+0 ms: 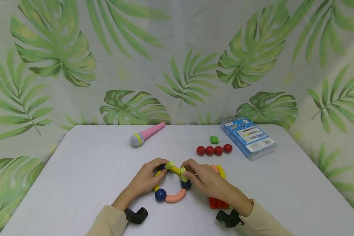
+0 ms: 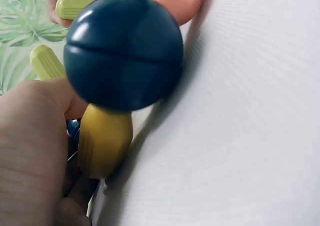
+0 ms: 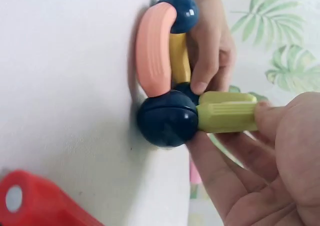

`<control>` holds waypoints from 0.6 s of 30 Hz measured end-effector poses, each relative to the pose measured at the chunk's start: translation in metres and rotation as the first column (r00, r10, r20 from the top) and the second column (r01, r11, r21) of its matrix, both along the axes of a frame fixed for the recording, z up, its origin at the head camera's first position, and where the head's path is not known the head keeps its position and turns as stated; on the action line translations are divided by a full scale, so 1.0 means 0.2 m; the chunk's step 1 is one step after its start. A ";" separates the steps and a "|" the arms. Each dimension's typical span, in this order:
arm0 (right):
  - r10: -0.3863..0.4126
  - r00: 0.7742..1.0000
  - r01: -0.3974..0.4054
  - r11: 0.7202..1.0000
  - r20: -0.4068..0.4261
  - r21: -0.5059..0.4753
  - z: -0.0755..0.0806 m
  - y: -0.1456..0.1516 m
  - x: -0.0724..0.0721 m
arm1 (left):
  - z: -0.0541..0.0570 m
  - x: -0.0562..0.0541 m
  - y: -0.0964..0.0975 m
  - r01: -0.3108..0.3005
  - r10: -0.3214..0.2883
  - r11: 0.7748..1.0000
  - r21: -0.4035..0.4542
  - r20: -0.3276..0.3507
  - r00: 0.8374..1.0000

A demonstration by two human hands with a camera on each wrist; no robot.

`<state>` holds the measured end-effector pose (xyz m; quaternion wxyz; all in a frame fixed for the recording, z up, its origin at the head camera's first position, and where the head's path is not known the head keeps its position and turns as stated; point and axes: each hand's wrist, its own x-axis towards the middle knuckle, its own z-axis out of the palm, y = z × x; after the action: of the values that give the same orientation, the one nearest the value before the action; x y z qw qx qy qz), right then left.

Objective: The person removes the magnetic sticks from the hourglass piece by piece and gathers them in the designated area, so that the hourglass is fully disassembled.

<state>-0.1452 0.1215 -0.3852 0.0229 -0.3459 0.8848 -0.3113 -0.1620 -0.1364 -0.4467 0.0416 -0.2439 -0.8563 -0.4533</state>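
On the white table, dark blue balls, two yellow curved rods and a salmon curved rod [image 1: 176, 197] form a ring. One blue ball [image 1: 160, 195] sits at its near left. My left hand [image 1: 148, 176] grips the far-left blue ball [image 3: 187, 89], thumb against it; its other fingers are partly hidden. A light green stick [image 1: 169, 165] stands up from that ball. With thumb and fingers, my right hand [image 1: 205, 178] pinches a second light green stick [image 3: 227, 117], whose lower end meets the right-hand blue ball [image 3: 167, 119].
Several red balls [image 1: 209, 150] lie in a row behind the right hand, with a green block [image 1: 214, 140] beyond. A blue box [image 1: 249, 137] lies at back right, a pink toy microphone [image 1: 147, 133] at back left. Red rods [image 1: 218, 203] lie beneath the right forearm.
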 end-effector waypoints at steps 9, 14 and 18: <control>0.011 1.000 -0.012 0.999 -0.018 -0.037 -0.03 0.00 -0.01 | 0.00 0.00 0.00 -0.006 0.006 1.000 -0.003 0.019 1.000; -0.026 0.998 0.029 0.998 0.055 -0.057 -0.02 -0.01 0.00 | -0.01 0.00 0.01 0.004 -0.004 1.000 -0.005 -0.010 1.000; -0.062 0.989 0.072 0.995 0.138 -0.068 0.00 -0.01 0.01 | -0.01 0.00 0.00 0.008 -0.008 1.000 -0.005 -0.020 1.000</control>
<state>-0.1433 0.1196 -0.3859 0.0596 -0.2945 0.8804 -0.3668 -0.1620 -0.1354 -0.4487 0.0475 -0.2518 -0.8561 -0.4488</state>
